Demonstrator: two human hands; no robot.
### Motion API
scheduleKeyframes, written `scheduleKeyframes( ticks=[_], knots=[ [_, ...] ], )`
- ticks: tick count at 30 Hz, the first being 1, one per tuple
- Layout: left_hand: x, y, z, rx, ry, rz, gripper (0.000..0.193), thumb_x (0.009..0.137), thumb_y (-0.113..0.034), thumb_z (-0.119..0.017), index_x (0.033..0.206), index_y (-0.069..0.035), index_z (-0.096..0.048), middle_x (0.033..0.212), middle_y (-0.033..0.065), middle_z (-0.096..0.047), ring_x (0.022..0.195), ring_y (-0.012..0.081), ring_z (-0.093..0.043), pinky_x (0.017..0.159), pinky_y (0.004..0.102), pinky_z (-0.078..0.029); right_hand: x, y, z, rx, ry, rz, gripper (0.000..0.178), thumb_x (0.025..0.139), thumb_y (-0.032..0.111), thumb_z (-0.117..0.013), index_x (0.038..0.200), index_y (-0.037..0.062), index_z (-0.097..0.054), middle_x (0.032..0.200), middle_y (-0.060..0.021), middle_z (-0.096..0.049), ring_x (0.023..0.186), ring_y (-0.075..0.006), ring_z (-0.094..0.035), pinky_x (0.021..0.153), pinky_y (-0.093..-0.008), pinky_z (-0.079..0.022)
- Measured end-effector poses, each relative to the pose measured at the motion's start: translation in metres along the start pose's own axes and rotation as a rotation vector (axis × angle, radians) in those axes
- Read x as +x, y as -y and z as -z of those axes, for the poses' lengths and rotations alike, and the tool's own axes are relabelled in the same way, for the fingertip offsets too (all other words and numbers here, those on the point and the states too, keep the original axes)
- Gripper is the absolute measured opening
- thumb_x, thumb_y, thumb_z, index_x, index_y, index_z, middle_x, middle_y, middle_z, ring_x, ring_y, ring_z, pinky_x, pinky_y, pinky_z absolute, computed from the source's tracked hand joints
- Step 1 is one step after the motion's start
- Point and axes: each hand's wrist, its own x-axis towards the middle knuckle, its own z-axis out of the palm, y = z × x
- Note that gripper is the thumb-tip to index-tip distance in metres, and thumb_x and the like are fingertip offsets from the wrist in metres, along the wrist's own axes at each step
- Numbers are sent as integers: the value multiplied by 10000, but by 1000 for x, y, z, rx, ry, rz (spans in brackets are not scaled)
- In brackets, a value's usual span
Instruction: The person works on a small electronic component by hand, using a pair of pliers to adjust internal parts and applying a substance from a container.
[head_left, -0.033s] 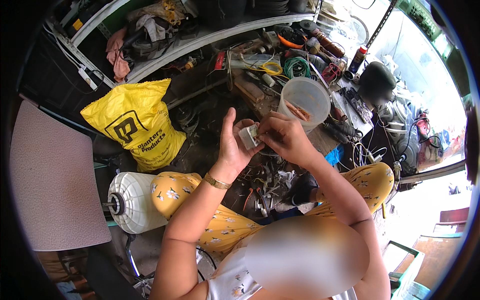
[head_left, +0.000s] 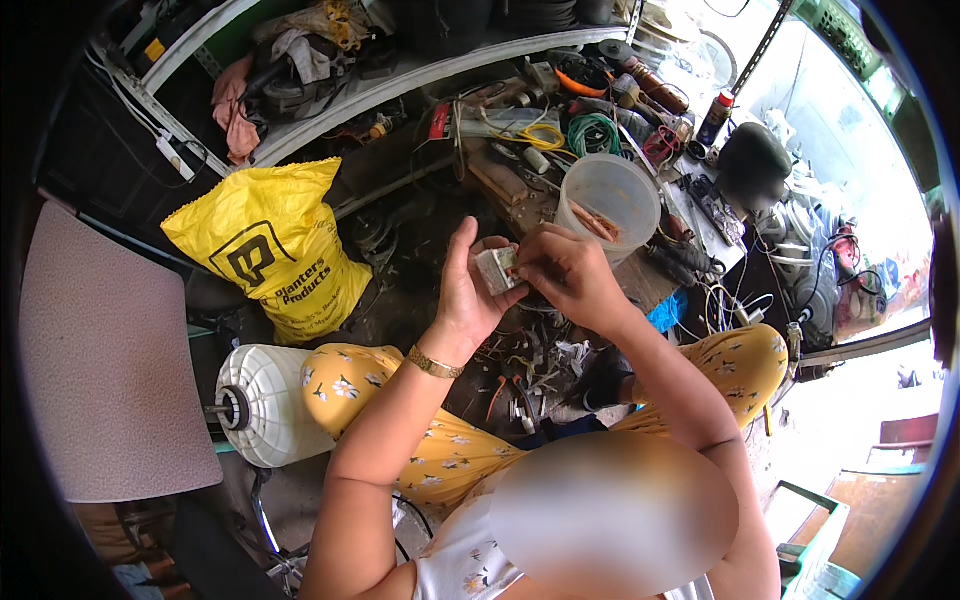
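Note:
My left hand (head_left: 468, 292) cups a small white box-shaped part (head_left: 494, 271), its fingers wrapped round it and its thumb raised apart. Greenish and brownish bits show at the side of the part facing my right hand. There my right hand (head_left: 565, 272) has thumb and fingers pinched together, touching the part's edge. Whatever lies between those fingertips is too small and hidden to name. Beyond my right hand stands a translucent plastic tub (head_left: 640, 190) with reddish-brown copper-coloured strips (head_left: 596, 222) inside.
To the left are a yellow sack (head_left: 290, 250) and a white ribbed drum (head_left: 270, 405). Cut wires and scraps (head_left: 545, 355) litter the floor between my legs. Coiled green wire (head_left: 594, 134), tools and a red-capped can (head_left: 714, 118) crowd the bench area. A shelf (head_left: 400, 85) runs behind.
The small white part has tilted slightly in my left hand. My right fingertips have shifted a little at its edge; the surroundings look the same.

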Motion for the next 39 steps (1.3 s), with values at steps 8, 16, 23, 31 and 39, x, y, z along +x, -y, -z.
scheduleKeyframes(
  ticks=[8,16,23,31,39],
  knots=[
    [1,11,-7,-138,100,-36,285,901,-404,-564,957,-140,-656,970,53,-670,884,187,-615,746,332,-482,-7,-9,-18,808,-403,-383,86,960,89,-578,982,7,-568,861,-48,-659,734,-94,-614,621,-232,-516],
    [6,11,13,-221,18,63,237,871,-352,-601,928,-125,-642,961,74,-666,892,229,-609,787,389,-480,29,4,63,-40,-614,-86,73,862,39,-661,921,3,-682,803,-73,-699,725,-159,-649,678,-284,-504],
    [5,3,-2,-311,99,14,203,854,-305,-626,884,-105,-635,946,104,-648,908,255,-599,889,424,-462,17,-25,80,-898,-150,3,168,773,160,-705,924,96,-739,973,-96,-698,833,-310,-641,768,-402,-517],
    [-4,-5,-2,-233,53,-35,167,885,-285,-612,865,-121,-633,882,60,-656,872,215,-619,828,367,-491,8,24,2,-372,-80,159,173,709,106,-767,864,64,-701,844,-72,-623,796,-279,-620,679,-382,-503],
    [-1,-5,5,-198,35,-90,153,884,-283,-610,892,-130,-616,932,59,-654,929,202,-611,833,379,-495,-1,16,-19,-111,-120,-169,161,750,24,-749,888,6,-669,841,-68,-606,695,-187,-576,624,-295,-455]
  ],
)
